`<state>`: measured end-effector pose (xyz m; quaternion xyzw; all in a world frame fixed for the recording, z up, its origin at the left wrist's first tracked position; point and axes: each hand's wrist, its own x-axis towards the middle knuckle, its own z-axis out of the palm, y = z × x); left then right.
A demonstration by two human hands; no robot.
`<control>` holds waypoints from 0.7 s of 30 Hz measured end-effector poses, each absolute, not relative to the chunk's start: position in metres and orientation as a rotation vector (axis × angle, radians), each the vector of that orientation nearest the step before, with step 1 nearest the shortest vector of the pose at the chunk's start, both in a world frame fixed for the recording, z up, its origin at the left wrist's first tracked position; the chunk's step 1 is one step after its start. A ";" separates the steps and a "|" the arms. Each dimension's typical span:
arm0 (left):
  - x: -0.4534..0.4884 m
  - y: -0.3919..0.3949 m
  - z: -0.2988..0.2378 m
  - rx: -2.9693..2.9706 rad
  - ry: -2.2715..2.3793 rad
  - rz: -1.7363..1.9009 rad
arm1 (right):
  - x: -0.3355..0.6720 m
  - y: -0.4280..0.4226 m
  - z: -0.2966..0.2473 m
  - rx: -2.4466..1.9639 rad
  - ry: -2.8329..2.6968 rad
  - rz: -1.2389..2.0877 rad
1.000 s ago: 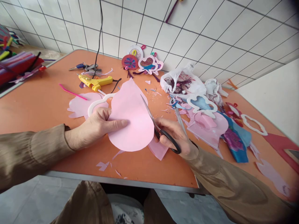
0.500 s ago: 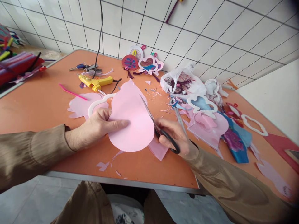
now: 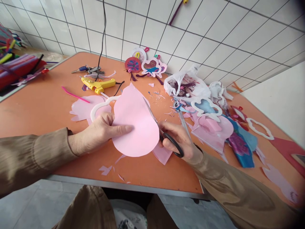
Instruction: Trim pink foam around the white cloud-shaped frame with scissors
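My left hand (image 3: 102, 130) pinches a pink sheet (image 3: 135, 133), thumb on top and the other fingers hidden beneath. The sheet has a rounded lower edge and a pointed top; paper or thin foam, I cannot tell which. In my right hand (image 3: 176, 136) are scissors (image 3: 170, 141) with black handles, their blades lying along the sheet's right edge. A smaller pink piece (image 3: 162, 153) shows under the scissors on the table. Behind my left hand lie a white scalloped frame (image 3: 95, 111) and a pink scalloped cutout (image 3: 82, 108).
On the orange table (image 3: 47, 105), a yellow glue gun (image 3: 98, 85) with a cord and some keys (image 3: 95, 69) lie at the back left. Decorated ornaments (image 3: 151, 66) lean on the tiled wall. A white plastic bag (image 3: 190, 86) and coloured scraps (image 3: 212, 127) cover the right side.
The pink sheet has shifted slightly right and down against the scissors, with my left hand moving along. The right hand stays almost in place.
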<state>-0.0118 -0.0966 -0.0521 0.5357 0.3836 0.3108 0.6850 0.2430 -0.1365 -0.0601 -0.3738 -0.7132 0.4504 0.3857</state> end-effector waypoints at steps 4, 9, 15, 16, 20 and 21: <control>-0.013 -0.097 -0.054 1.209 0.880 0.647 | 0.244 -0.137 -0.062 -0.955 -1.794 1.180; -0.012 -0.096 -0.056 1.110 0.796 0.716 | 0.247 -0.137 -0.073 -0.906 -1.749 1.182; -0.009 -0.095 -0.055 1.083 0.875 0.852 | 0.246 -0.137 -0.071 -0.943 -1.753 1.182; -0.008 -0.095 -0.056 1.081 0.891 0.858 | 0.245 -0.137 -0.069 -0.955 -1.752 1.185; -0.009 -0.095 -0.057 1.054 0.863 0.825 | 0.243 -0.138 -0.061 -0.982 -1.775 1.188; -0.009 -0.096 -0.057 1.045 0.847 0.813 | 0.243 -0.138 -0.061 -0.985 -1.775 1.184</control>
